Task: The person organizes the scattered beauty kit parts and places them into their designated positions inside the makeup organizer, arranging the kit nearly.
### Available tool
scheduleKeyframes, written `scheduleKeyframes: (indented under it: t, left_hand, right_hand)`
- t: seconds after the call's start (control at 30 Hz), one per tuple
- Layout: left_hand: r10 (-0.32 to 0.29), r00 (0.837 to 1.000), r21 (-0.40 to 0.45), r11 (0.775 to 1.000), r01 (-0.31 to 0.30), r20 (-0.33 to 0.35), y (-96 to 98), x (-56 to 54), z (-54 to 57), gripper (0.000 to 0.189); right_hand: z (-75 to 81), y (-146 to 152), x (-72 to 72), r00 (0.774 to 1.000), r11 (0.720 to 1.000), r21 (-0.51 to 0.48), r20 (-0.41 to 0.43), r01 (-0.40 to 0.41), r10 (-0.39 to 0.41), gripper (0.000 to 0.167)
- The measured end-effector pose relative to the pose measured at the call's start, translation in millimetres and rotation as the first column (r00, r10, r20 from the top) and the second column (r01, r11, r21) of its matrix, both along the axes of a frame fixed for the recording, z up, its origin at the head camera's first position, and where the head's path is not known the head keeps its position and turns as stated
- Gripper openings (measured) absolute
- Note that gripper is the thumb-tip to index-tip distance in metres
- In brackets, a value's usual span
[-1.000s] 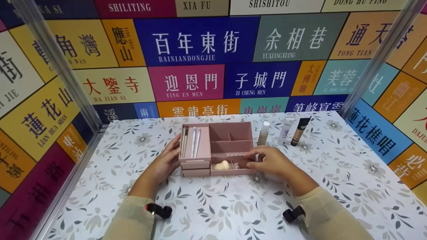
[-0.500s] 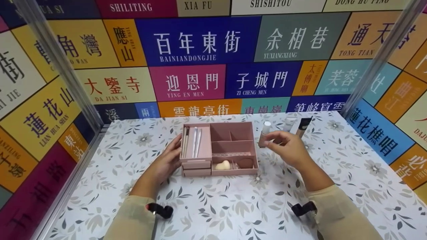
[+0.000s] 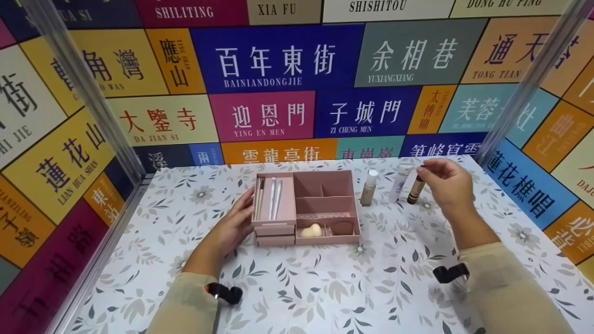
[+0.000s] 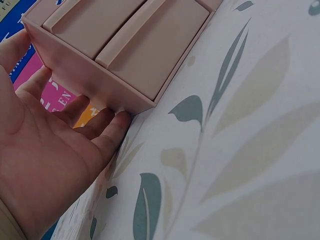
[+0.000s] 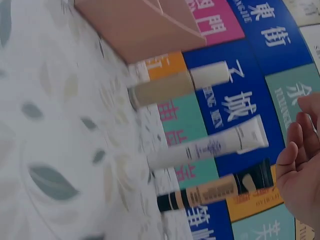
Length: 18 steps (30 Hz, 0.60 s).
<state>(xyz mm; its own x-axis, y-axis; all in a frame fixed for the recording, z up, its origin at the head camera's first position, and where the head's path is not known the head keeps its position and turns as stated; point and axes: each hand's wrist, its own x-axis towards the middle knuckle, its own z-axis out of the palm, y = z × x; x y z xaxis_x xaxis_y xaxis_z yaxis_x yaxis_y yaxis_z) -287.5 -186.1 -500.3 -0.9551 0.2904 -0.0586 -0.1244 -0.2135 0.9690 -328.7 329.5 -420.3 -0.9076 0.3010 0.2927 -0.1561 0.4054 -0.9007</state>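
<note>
A pink desk organizer (image 3: 325, 178) stands on the table, with slim sticks (image 3: 274, 198) on top of its left part and a cream-colored makeup sponge (image 3: 310, 230) in a front compartment. My left hand (image 3: 232, 225) rests fingertips against the organizer's left side; the left wrist view shows the fingers (image 4: 102, 122) along its lower edge. My right hand (image 3: 448, 188) hovers at the top of a black and tan cosmetic tube (image 3: 416, 189). In the right wrist view its fingers (image 5: 295, 145) are loosely bent beside that tube's flat end, holding nothing.
Left of the black and tan tube stand a white tube (image 3: 397, 189) and a foundation bottle (image 3: 368, 189) with a white cap. Two drawers (image 4: 155, 50) form the organizer's left front. Behind the floral tabletop (image 3: 325, 287) rises a wall of colored signs (image 3: 278, 55).
My right hand has left the organizer's front right compartment, passed the foundation bottle and moved right to the black and tan tube. My left hand keeps its place at the organizer.
</note>
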Motion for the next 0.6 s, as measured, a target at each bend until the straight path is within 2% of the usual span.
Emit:
scheduleKeyframes:
  t: [0.13, 0.23, 0.5, 0.6]
  left_hand:
    - [0.002, 1.0, -0.008, 1.0, -0.002, 0.001, 0.1, -0.2, -0.1, 0.065]
    - [0.006, 1.0, -0.017, 1.0, -0.006, 0.002, -0.8, -0.1, -0.7, 0.065]
    - [0.01, 1.0, -0.019, 1.0, -0.01, 0.004, -1.5, -1.6, -1.8, 0.065]
    - [0.004, 1.0, -0.028, 1.0, -0.004, 0.005, -1.0, -1.6, -1.0, 0.065]
  right_hand:
    - [3.4, 20.1, -9.5, 0.995, 0.997, 0.011, 0.065, 0.075, -0.076, 0.04]
    - [2.0, 31.0, -17.7, 0.988, 0.996, 0.017, 0.123, 0.09, -0.091, 0.044]
    - [-17.3, 44.0, -33.4, 0.98, 1.0, 0.012, 0.201, -0.009, 0.007, 0.06]
    - [-26.8, 45.9, -35.3, 0.976, 0.999, 0.004, 0.215, -0.044, 0.042, 0.06]
